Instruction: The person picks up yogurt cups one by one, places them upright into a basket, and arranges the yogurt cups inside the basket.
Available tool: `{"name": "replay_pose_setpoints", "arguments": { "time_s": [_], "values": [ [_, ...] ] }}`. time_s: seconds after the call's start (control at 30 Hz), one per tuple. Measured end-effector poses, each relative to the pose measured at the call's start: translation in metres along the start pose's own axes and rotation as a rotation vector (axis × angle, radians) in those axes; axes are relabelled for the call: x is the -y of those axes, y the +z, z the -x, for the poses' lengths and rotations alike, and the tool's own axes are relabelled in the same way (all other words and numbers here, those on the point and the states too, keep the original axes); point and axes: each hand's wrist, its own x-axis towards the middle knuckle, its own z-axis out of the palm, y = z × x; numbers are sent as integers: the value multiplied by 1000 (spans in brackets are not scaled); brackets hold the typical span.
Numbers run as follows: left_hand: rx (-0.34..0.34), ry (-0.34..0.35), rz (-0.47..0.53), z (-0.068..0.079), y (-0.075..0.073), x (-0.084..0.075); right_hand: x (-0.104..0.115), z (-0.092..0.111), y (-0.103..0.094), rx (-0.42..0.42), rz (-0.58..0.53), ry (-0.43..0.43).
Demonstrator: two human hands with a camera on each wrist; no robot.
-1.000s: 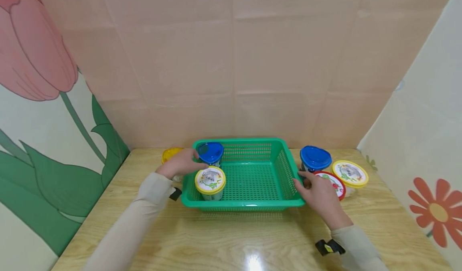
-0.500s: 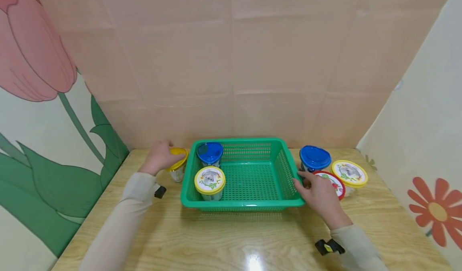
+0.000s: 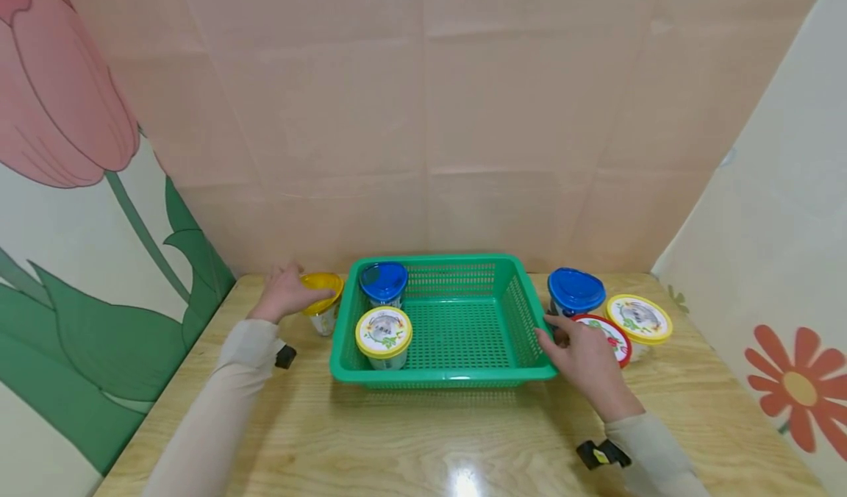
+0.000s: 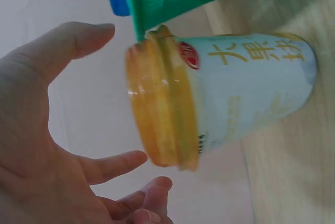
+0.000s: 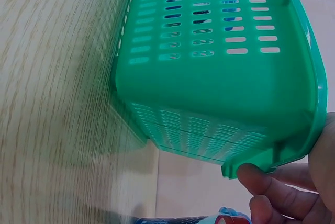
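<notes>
A clear cup with a yellow lid (image 3: 324,300) stands on the table left of the green basket (image 3: 450,374). My left hand (image 3: 286,295) is at its lid, thumb and fingers spread apart; in the left wrist view a gap shows between the fingers and the lid. My right hand (image 3: 587,361) grips the basket's right rim, with fingers curled under the edge in the right wrist view. Inside the basket, at its left end, stand a blue-lidded cup (image 3: 384,281) and a round tub with a yellow-rimmed lid (image 3: 384,333).
Right of the basket stand another blue-lidded cup (image 3: 576,290), a red-rimmed tub (image 3: 612,339) partly behind my right hand, and a yellow-rimmed tub (image 3: 639,319). A wall (image 3: 423,151) rises behind the wooden table (image 3: 397,438).
My left hand has moved left from above the tub in the basket to the yellow-lidded cup outside it. The right hand keeps its place on the rim.
</notes>
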Motion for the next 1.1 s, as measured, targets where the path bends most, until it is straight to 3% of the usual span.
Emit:
{"name": "replay_pose_setpoints", "arguments": {
  "time_s": [0.27, 0.8, 1.1],
  "values": [
    [29, -8, 36, -3, 7, 8, 0, 0, 0, -2, -5, -2],
    [15, 0, 62, -4, 8, 11, 1, 2, -1, 0, -16, 6],
    [-4, 31, 43, -5, 9, 11, -1, 2, 1, -49, -13, -27]
  ]
}}
